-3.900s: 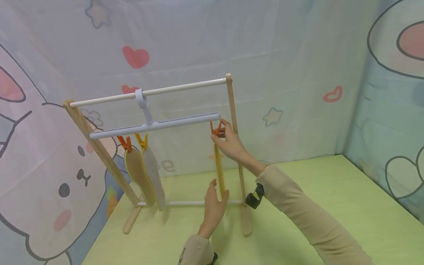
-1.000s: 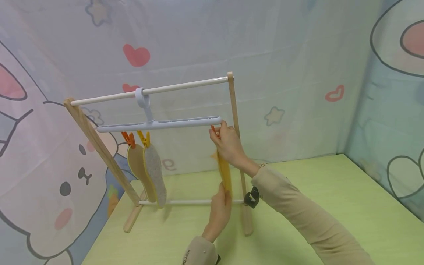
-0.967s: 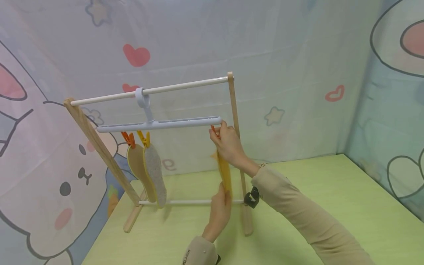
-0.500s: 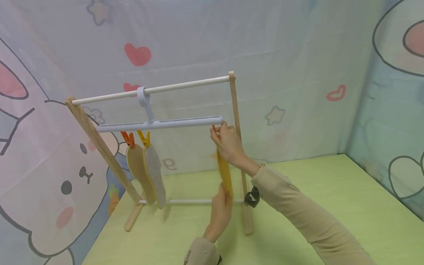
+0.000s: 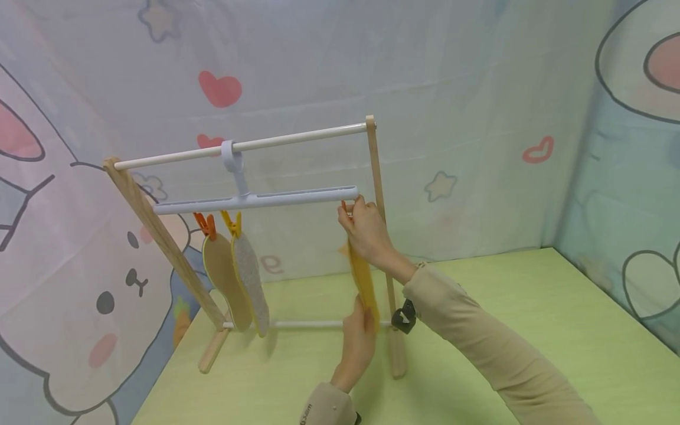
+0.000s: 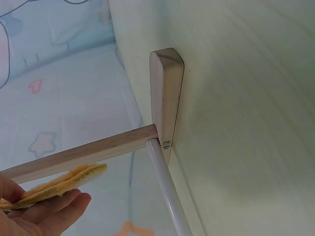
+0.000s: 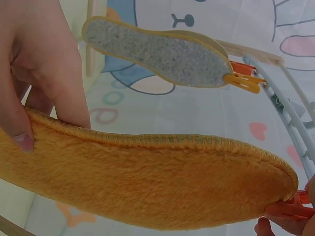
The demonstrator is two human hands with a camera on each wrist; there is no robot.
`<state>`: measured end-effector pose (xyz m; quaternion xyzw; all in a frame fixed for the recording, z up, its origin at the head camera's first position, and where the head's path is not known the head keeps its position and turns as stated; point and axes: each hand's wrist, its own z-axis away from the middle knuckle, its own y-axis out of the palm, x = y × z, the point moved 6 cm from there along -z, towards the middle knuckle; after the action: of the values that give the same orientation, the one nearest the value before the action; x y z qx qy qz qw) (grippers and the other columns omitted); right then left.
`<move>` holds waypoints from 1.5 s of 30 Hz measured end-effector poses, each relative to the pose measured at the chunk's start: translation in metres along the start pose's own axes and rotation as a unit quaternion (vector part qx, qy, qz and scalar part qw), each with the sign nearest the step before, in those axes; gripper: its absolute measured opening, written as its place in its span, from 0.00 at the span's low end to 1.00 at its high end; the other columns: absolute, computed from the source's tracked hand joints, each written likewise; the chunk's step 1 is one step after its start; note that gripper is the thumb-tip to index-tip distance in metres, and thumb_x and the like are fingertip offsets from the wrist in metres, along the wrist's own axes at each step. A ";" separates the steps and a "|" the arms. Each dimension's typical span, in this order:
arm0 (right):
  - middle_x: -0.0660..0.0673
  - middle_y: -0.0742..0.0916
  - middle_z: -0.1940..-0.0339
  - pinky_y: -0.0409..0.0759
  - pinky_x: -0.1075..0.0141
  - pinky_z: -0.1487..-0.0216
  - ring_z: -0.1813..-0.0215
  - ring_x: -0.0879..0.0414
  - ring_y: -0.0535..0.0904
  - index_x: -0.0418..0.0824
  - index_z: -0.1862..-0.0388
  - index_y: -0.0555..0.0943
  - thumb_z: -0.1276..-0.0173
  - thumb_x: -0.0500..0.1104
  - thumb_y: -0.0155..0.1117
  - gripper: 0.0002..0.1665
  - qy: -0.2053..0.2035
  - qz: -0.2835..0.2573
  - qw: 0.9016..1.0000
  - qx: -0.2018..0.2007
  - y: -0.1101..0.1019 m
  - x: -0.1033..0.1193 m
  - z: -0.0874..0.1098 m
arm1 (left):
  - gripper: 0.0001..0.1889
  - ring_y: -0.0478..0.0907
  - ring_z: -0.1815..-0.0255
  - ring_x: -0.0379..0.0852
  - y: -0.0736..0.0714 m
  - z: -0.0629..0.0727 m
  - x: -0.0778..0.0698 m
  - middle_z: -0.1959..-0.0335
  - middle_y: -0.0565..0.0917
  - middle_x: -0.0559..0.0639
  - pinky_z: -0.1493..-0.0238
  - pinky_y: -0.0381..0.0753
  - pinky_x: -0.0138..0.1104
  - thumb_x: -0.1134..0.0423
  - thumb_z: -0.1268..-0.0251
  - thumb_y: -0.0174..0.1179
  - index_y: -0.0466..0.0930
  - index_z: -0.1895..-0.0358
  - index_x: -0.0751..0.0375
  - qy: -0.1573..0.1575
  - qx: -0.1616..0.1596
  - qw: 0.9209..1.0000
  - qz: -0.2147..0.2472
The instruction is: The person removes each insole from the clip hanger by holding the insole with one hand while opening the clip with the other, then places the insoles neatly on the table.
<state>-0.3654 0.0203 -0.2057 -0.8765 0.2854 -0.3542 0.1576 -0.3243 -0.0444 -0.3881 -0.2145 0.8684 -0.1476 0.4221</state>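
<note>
A fuzzy yellow insole [image 5: 363, 283] hangs at the hanger's right end. In the right wrist view its plush face fills the lower half. My left hand [image 5: 358, 339] grips the insole's lower end between thumb and fingers. At the top, my right hand [image 5: 368, 233] pinches an orange clothespin [image 7: 290, 210], whose jaws meet the insole's upper end; the hand hides most of the clip in the head view. On the hanger's left half hang a tan-faced insole [image 5: 220, 283] from another orange clothespin [image 5: 205, 225] and a grey-faced insole [image 5: 249, 283] from a yellow clothespin [image 5: 232, 224].
A pale hanger [image 5: 297, 197] hooks over the white top rod [image 5: 297, 138] of a wooden rack. The rack's right post [image 5: 376, 171] stands just behind my right wrist. A white lower rod [image 5: 303, 324] crosses near the light green table [image 5: 504, 330]. Printed cloth surrounds the table.
Over four seconds, my right fingers have folded over the orange clothespin, and the yellow insole has turned to show more face. My left hand has shifted right with its lower end.
</note>
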 end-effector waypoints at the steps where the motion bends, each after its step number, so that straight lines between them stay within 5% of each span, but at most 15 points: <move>1: 0.34 0.84 0.59 0.77 0.58 0.59 0.57 0.42 0.76 0.31 0.59 0.72 0.32 0.43 0.46 0.15 0.000 0.002 1.000 -0.001 0.000 0.000 0.000 | 0.14 0.66 0.83 0.35 0.000 0.000 0.000 0.81 0.76 0.58 0.82 0.69 0.24 0.73 0.35 0.43 0.64 0.46 0.68 0.000 -0.001 1.000 0.000; 18: 0.34 0.84 0.58 0.76 0.57 0.57 0.57 0.42 0.76 0.29 0.57 0.72 0.32 0.43 0.46 0.17 0.005 0.003 1.000 0.003 0.000 0.001 0.000 | 0.12 0.69 0.82 0.37 0.002 0.001 -0.001 0.80 0.77 0.59 0.80 0.70 0.24 0.75 0.36 0.44 0.65 0.49 0.68 0.016 -0.007 1.000 0.000; 27: 0.34 0.85 0.61 0.73 0.60 0.63 0.67 0.47 0.74 0.30 0.57 0.71 0.31 0.42 0.44 0.16 -0.006 -0.006 1.000 0.002 -0.003 0.002 -0.001 | 0.15 0.66 0.83 0.33 0.007 0.005 0.001 0.80 0.76 0.59 0.81 0.69 0.23 0.73 0.34 0.41 0.63 0.45 0.66 -0.011 0.028 0.999 0.024; 35: 0.35 0.84 0.62 0.72 0.60 0.64 0.66 0.46 0.75 0.30 0.59 0.72 0.31 0.42 0.44 0.16 -0.003 -0.004 1.000 0.006 -0.003 0.002 -0.001 | 0.14 0.64 0.84 0.33 0.005 0.004 -0.003 0.82 0.75 0.59 0.82 0.66 0.22 0.74 0.34 0.41 0.63 0.46 0.67 0.010 0.019 1.000 0.015; 45: 0.34 0.84 0.61 0.71 0.65 0.71 0.69 0.49 0.74 0.30 0.59 0.71 0.31 0.43 0.44 0.16 0.001 -0.009 1.000 0.006 -0.003 0.000 -0.001 | 0.15 0.67 0.82 0.35 0.003 0.005 0.003 0.79 0.77 0.60 0.80 0.69 0.24 0.74 0.35 0.42 0.64 0.46 0.67 -0.001 0.008 1.000 0.005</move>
<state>-0.3651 0.0229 -0.2038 -0.8780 0.2753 -0.3579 0.1590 -0.3231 -0.0436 -0.3945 -0.2065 0.8681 -0.1518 0.4250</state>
